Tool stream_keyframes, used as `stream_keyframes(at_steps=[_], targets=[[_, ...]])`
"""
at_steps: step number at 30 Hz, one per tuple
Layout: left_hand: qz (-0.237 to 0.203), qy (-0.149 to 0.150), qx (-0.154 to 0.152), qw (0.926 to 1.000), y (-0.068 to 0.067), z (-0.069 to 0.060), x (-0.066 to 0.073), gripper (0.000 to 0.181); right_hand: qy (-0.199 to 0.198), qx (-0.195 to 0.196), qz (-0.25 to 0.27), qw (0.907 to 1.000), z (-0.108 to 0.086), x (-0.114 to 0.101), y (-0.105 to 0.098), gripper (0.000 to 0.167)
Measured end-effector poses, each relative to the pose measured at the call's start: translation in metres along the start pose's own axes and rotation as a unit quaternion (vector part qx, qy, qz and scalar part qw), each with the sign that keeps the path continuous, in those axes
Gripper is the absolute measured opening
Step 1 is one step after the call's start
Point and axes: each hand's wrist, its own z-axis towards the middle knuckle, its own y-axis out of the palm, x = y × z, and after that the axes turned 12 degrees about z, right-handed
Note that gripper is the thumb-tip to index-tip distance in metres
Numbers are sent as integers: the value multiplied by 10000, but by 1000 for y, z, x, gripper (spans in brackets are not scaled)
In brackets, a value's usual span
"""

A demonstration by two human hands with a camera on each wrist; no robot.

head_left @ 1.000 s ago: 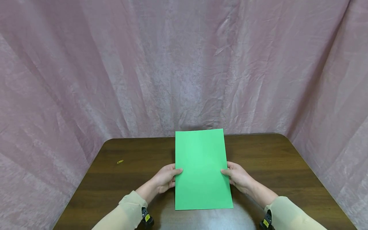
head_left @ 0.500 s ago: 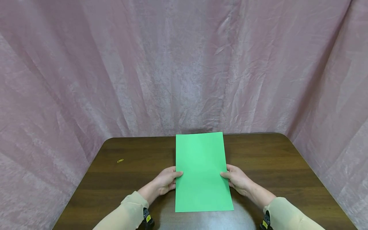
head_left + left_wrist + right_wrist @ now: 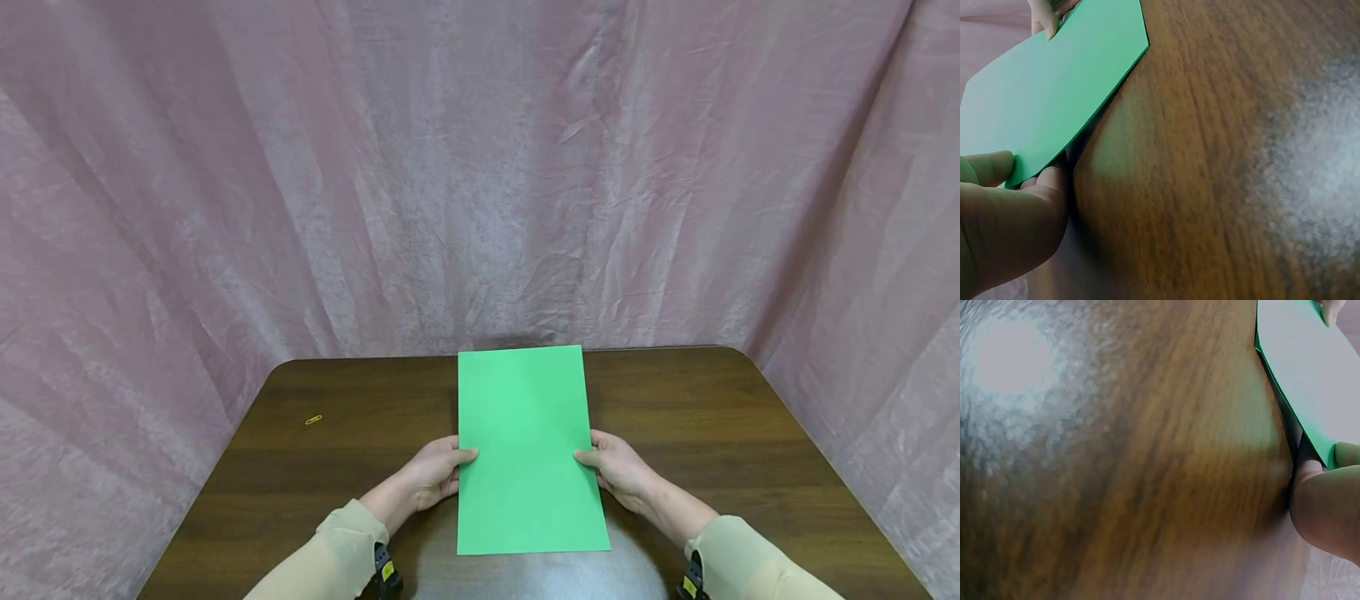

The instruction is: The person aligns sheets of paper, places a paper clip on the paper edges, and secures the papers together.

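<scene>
1. Pink curtain [image 3: 480,183] hangs in folds behind a brown, wood-grained table [image 3: 697,408].
2. Yellow paper clip [image 3: 313,420] lies on the table's left side.
3. Left hand [image 3: 433,472] pinches the left edge of a green sheet [image 3: 528,450], thumb on top, fingers beneath.
4. Sheet is plain, rectangular, held above the table between both hands.
5. Right hand [image 3: 621,469] pinches the opposite edge, thumb on top.

No text, label, brand, number or sign can be read in any of the three views. The left wrist device [image 3: 391,583] bears a small yellow patch [image 3: 387,571], the right wrist device [image 3: 696,568] a matching patch [image 3: 690,586]; both are too small to tell any lettering.
</scene>
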Motion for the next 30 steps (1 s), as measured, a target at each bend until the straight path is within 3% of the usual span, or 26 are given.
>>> stream_keyframes(at_steps=[5, 10, 20, 25, 30], targets=[[-23, 10, 21, 10000, -1, 5, 3, 38, 13, 74, 45, 10000, -1, 1, 1, 51], [-104, 148, 77, 9998, -5, 15, 16, 42, 12, 103, 84, 9999, -2, 0, 1, 52], [-261, 433, 488, 9975, -3, 36, 38, 46, -19, 104, 134, 9999, 0, 2, -2, 49], [-76, 423, 726, 9964, 1, 35, 39, 44, -10, 224, 53, 9997, 1, 2, -1, 49], [122, 533, 926, 9942, 3, 32, 38, 42, -8, 579, 29, 9983, 6, -7, 5, 48]])
